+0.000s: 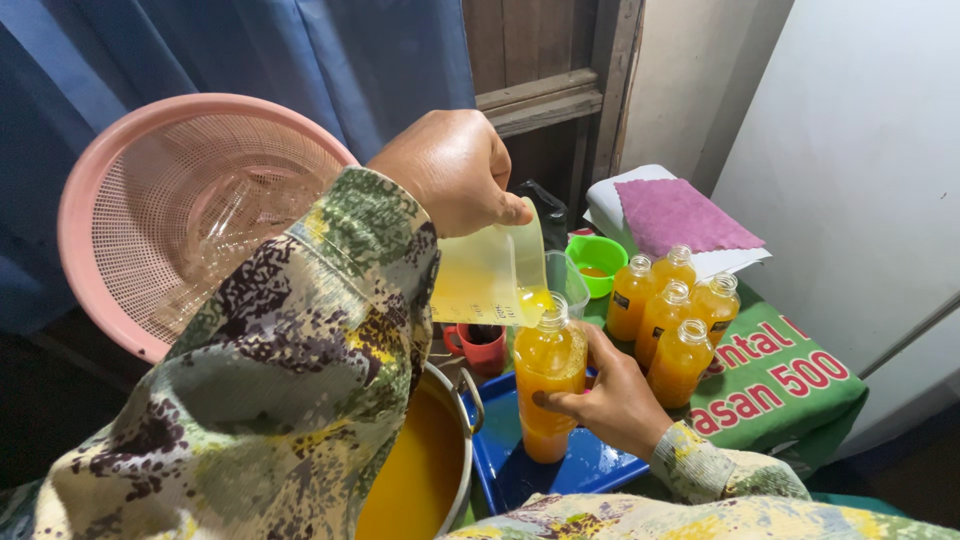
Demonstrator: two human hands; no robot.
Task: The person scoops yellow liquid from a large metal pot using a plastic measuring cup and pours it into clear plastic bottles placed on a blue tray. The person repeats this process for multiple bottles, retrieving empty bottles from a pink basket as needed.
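Bottle (548, 385) (orange-filled) held upright under tilted jug (490, 275), fingers (560, 402) wrapping it.

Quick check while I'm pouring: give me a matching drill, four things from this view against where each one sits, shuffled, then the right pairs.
Things:
1. jug
2. bottle
3. pink basket
4. purple cloth

Places:
A. on the white box at the back
B. tilted in the left hand, spout at the bottle mouth
C. leaning by the blue curtain
D. upright on the blue tray, held by the right hand

Pairs: 1-B, 2-D, 3-C, 4-A
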